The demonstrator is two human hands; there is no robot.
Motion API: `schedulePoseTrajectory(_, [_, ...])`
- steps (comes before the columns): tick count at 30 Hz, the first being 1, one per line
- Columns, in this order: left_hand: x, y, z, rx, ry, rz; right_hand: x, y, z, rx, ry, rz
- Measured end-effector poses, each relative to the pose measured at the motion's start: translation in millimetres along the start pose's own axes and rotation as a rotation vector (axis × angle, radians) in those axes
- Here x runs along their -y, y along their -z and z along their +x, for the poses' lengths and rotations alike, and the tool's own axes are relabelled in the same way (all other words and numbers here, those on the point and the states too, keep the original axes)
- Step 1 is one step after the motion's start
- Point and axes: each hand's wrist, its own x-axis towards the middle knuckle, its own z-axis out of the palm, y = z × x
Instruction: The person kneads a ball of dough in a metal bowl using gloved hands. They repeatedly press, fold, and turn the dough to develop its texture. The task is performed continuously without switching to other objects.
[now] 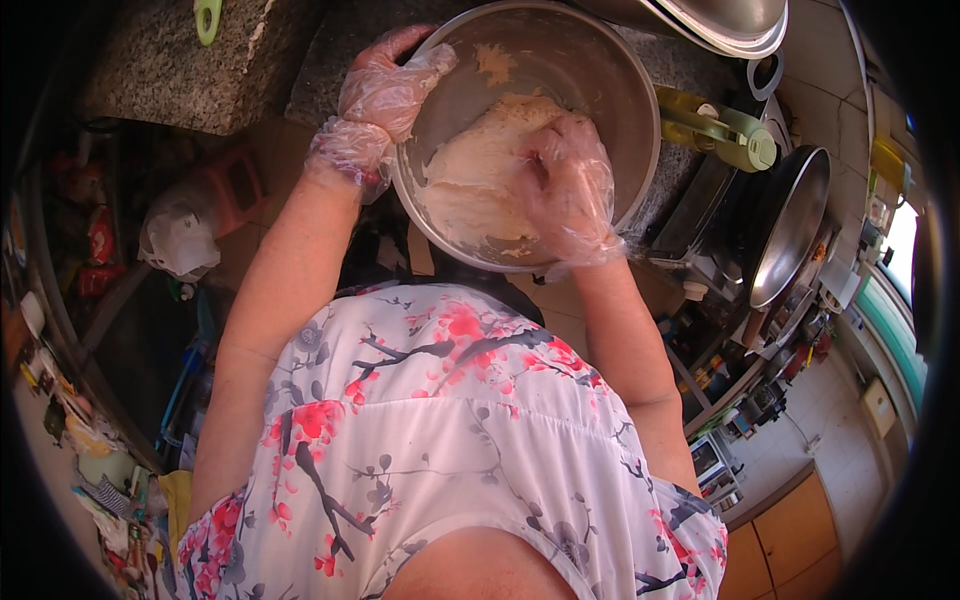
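A wide stainless steel bowl [626, 90] stands before me on the stone counter, with a large pale mass of wet dough [472, 176] inside. My left hand [386, 94], in a clear plastic glove, grips the bowl's left rim, its thumb over the edge. Inside the bowl, my right hand [570, 187] is also gloved. Its fingers are curled into the right side of the dough, and their tips are hidden. A smear of dough [493, 64] clings to the bowl's far inner wall.
Close to the bowl's right side stands an oil jug [694, 124] with a green handle. Beyond it are a stove [686, 206] and a steel pan [791, 225]. Metal lids or basins [727, 22] lie at the far right. A green handle [208, 21] rests on the left counter [172, 75].
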Motion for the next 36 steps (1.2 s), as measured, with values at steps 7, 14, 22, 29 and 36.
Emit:
schedulePoseTrajectory(7, [-2.0,-0.5,-0.2,0.010,-0.003,0.022,-15.7,4.0,-12.9,0.058,-0.376,0.530])
schedulePoseTrajectory(14, [-5.4,-0.8,-1.7,0.040,-0.016,-0.007,-8.4,20.4,-7.7,0.037,-0.606,0.897])
schedulePoseTrajectory(22, [-6.6,-1.5,-3.2,0.034,0.036,-0.056,-10.2,30.5,-7.8,-0.006,-0.664,1.002])
schedulePoseTrajectory(29, [-7.0,-4.7,-4.9,-0.012,0.058,-0.093,-2.0,34.9,-3.1,-0.070,-0.522,1.034])
schedulePoseTrajectory(36, [-9.6,-4.2,-1.0,0.003,0.105,-0.078,42.0,14.2,3.8,0.040,-0.426,1.131])
